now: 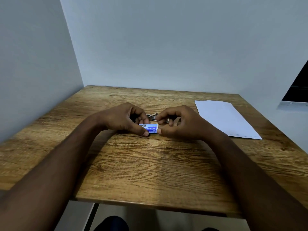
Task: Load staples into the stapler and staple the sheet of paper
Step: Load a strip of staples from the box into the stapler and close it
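Note:
A small blue and white staple box (150,128) lies at the middle of the wooden table (150,172). My left hand (123,120) grips its left end between thumb and fingers. My right hand (180,123) pinches its right end with the thumb below. Just behind the box, between my two hands, a metal stapler (152,115) rests on the table, mostly hidden by my fingers. A white sheet of paper (225,119) lies flat at the right side of the table, apart from both hands.
Grey walls close in the table at the back and left. A dark window edge (298,87) shows at the far right. The table's near edge runs below my forearms, with the floor and my knees beneath.

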